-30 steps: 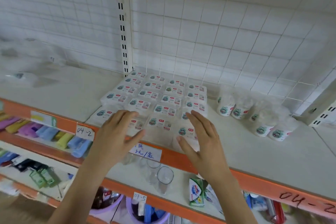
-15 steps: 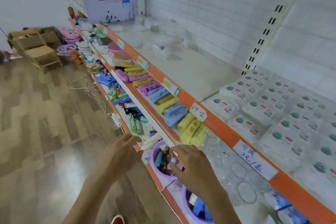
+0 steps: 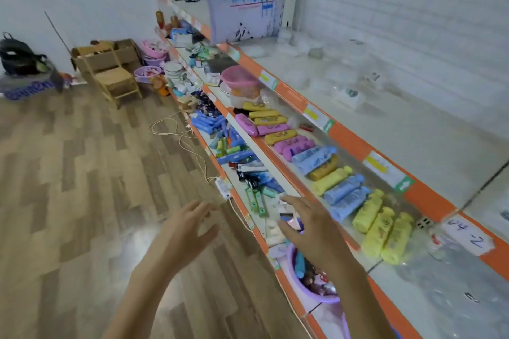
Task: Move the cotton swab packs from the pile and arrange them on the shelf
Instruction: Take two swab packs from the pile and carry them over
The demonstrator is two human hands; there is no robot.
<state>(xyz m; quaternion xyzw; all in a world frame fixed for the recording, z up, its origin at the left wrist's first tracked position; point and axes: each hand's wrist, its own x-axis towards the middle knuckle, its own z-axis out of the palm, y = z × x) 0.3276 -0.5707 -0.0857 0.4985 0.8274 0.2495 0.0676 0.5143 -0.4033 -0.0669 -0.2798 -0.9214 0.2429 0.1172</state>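
Hands, two, bare, lower centre of the frame: left hand (image 3: 187,228) over the wood floor (image 3: 82,187), fingers loosely spread, holding nothing; right hand (image 3: 308,226) over the edge of the lower shelves, fingers spread, holding nothing. Purple basin (image 3: 316,293) of small goods just below the right wrist. White power strip (image 3: 223,187) with cord, at the shelf foot above the left hand. Row of yellow, blue and pink tubes (image 3: 344,190), lying side by side on the middle shelf, centre right. Orange-edged top shelf (image 3: 427,146), right side, with a handwritten label (image 3: 468,237) on its edge. Cotton swab packs (image 3: 349,95), blurred, clear wrapped, loose on the top shelf toward the upper right. Pink basket (image 3: 238,78) beyond the tubes. Wooden chair (image 3: 115,80) and cardboard box (image 3: 107,55), upper left, against the wall. Black backpack (image 3: 16,56), far left edge.
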